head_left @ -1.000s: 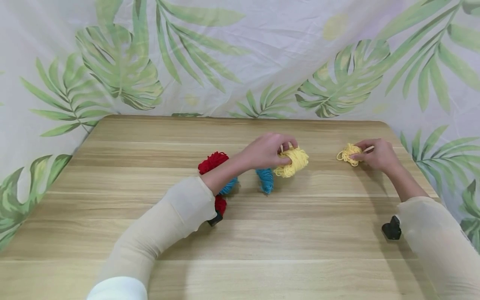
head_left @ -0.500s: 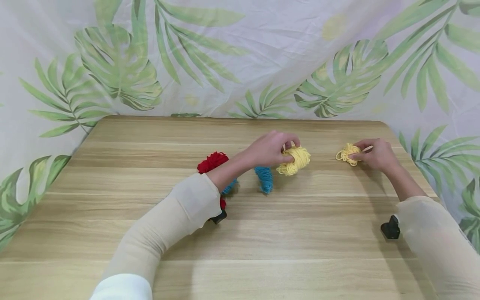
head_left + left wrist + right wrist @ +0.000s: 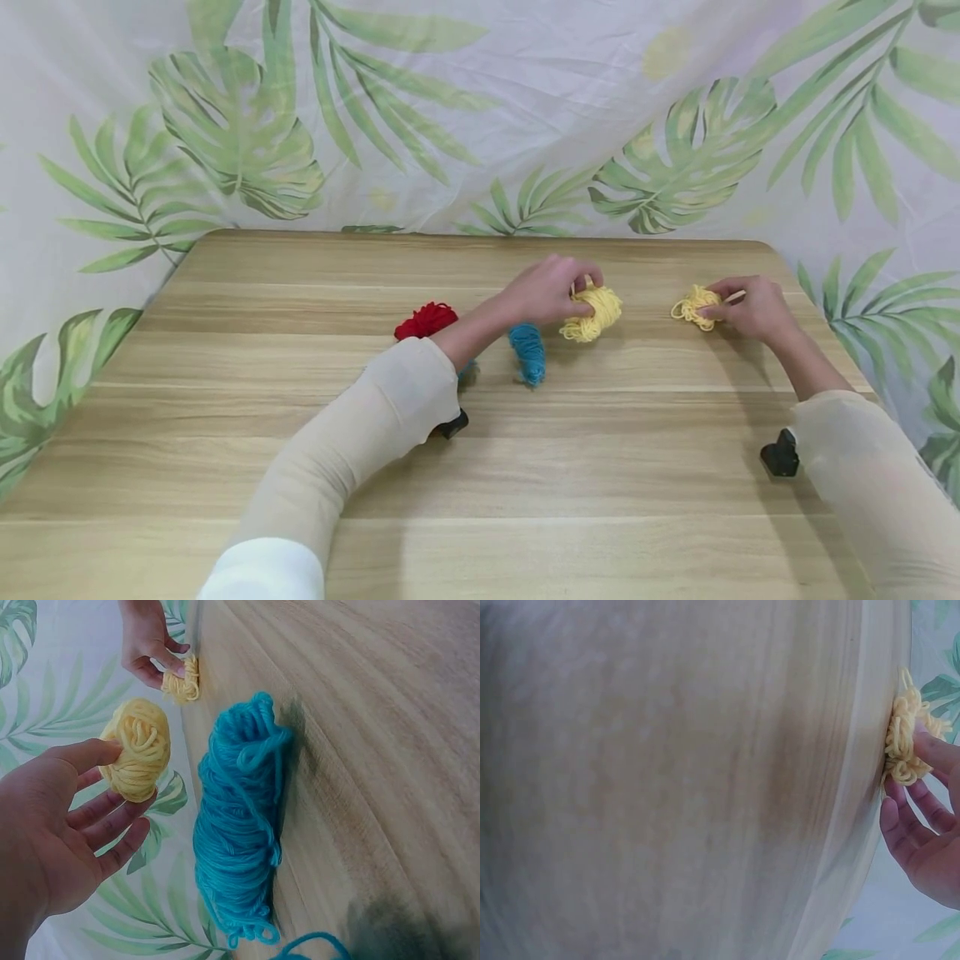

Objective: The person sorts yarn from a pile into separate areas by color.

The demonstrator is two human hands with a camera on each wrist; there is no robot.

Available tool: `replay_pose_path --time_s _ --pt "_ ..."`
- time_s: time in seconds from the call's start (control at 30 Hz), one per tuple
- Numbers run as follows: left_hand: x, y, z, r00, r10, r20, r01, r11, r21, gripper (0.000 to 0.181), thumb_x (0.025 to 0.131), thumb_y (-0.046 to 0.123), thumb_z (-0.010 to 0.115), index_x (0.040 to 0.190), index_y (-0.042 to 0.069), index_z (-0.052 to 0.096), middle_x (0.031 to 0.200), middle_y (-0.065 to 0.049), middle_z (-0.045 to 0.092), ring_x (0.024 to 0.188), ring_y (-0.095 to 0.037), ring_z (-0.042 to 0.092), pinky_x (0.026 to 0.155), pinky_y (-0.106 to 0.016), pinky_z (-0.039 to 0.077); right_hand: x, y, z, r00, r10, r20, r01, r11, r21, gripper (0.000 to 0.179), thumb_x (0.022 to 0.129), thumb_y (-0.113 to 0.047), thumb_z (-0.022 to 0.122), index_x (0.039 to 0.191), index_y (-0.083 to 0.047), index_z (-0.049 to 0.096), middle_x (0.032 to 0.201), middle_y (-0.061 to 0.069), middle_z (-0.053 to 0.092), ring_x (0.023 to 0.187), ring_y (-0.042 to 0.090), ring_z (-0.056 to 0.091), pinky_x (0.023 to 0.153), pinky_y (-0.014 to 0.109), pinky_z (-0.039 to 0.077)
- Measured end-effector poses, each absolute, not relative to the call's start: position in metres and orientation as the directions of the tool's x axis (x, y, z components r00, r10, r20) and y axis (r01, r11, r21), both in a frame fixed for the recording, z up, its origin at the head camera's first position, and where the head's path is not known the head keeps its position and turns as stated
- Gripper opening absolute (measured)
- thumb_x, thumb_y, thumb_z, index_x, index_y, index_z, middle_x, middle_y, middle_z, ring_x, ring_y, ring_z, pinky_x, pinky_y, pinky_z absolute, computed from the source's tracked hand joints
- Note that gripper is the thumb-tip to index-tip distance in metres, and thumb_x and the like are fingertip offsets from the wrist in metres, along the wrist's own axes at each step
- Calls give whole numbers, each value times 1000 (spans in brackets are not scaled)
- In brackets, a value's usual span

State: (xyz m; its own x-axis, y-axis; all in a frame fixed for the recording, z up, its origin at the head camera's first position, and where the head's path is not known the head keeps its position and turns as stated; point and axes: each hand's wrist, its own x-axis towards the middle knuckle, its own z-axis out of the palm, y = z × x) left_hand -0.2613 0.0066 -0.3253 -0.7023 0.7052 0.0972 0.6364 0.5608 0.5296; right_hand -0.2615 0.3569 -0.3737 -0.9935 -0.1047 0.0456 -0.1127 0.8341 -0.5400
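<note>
My left hand point(image 3: 547, 292) pinches a pale yellow yarn skein point(image 3: 592, 315) between thumb and fingers. In the left wrist view that skein point(image 3: 137, 750) is held clear of the tabletop. At the right, my right hand point(image 3: 752, 308) pinches a second, smaller yellow yarn bundle point(image 3: 696, 307) that looks to be on the table; its loose loops point(image 3: 904, 739) show in the right wrist view. A blue yarn skein point(image 3: 528, 354) lies just below my left hand. Red yarn point(image 3: 426, 320) shows beyond my left forearm, which hides most of another blue skein.
The wooden table point(image 3: 600, 467) ends at a back edge before a leaf-print cloth point(image 3: 525, 108). A black wrist mount point(image 3: 780, 454) sits under the right sleeve, another point(image 3: 452, 423) under the left sleeve. In the left wrist view a blue yarn loop point(image 3: 319, 939) lies at the bottom.
My left hand and its yellow skein have shifted slightly right and away from me. The left forearm now covers the lower red yarn. My right hand stays almost still.
</note>
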Motion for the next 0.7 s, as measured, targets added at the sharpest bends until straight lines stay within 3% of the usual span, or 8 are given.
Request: replay_pose_path --time_s 0.43,0.7 --pt "-266 15 -329 -703 708 75 632 572 523 32 96 15 74 124 3 67 103 -12 69 86 -18 59 78 -30 49 -261 354 -373 -993 -106 43 -112 827 -551 43 89 -13 82 119 14 68 114 36 65 99 50 68 58 19 51" --pt "-267 24 -333 -710 699 83 626 573 529 29 95 13 73 123 4 67 91 -9 65 75 -16 51 66 -25 39 -261 355 -374 -994 -98 47 -107 834 -542 41 89 -13 82 118 13 69 114 35 65 98 50 68 58 18 50"
